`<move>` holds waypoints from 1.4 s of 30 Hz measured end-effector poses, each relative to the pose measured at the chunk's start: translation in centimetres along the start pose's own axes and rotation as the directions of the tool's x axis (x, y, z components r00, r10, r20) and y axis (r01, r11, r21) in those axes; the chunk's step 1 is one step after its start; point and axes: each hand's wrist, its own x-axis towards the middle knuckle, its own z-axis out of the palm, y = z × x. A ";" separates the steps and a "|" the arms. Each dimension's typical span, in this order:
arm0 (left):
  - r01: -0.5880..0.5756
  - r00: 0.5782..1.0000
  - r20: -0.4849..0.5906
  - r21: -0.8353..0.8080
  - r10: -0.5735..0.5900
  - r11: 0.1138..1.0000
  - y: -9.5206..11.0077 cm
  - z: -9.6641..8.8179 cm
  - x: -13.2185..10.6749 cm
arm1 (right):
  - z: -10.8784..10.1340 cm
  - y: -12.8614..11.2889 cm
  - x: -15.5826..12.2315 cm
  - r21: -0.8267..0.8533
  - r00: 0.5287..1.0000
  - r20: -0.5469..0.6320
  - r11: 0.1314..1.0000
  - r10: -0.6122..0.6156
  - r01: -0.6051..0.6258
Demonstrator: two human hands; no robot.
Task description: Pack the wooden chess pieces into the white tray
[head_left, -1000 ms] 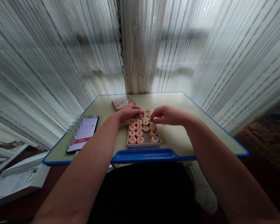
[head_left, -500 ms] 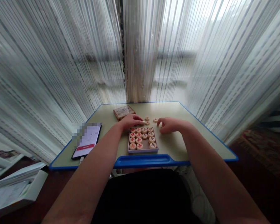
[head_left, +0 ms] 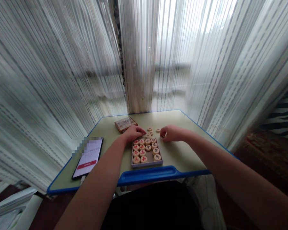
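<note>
An open shallow box (head_left: 147, 164) holds round wooden xiangqi pieces, red-marked ones (head_left: 142, 153) on the left and dark-marked ones (head_left: 157, 157) on the right. Just behind it lie several loose xiangqi pieces (head_left: 149, 129). My left hand (head_left: 133, 133) reaches over the box's back left corner, fingers stretched out beside the nearest loose pieces. Whether its fingertips touch one is unclear. To the right of the box's back corner, my right hand (head_left: 170, 133) has its fingers curled in a pinch on a pale xiangqi piece (head_left: 161, 138), only partly visible.
A brown patterned box lid (head_left: 126, 123) lies at the back left of the blue-edged table (head_left: 187, 158). A phone (head_left: 88, 158) with a cable plugged in rests near the left edge. A blue trough (head_left: 147, 174) runs along the front. Curtains hang behind the table.
The view has shifted, so the table sits lower. My right hand's fingers have drawn together around a piece beside the box. Loose pieces near my left fingertips now lie in a slightly different arrangement.
</note>
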 end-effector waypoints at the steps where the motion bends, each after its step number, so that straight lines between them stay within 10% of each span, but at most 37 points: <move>1: 0.000 1.000 -0.005 -0.009 -0.001 1.000 0.1 0.1 0.0 | -0.2 0.0 -0.2 0.016 1.000 -0.019 1.000 -0.013 0.013; 7: 0.042 0.999 -0.029 -0.081 -0.044 0.996 1.3 0.5 -0.3 | -1.9 -2.2 -0.3 0.367 0.963 -0.161 0.893 -0.215 0.260; 17: 0.050 0.999 -0.010 -0.148 -0.052 0.988 1.1 0.1 0.2 | 1.3 -2.3 0.4 0.101 0.741 -0.425 0.786 -0.520 0.609; 42: 0.100 0.995 -0.005 -0.113 -0.101 0.989 2.2 0.0 -0.2 | 1.2 -4.5 -0.8 -0.067 0.812 -0.302 0.860 -0.500 0.505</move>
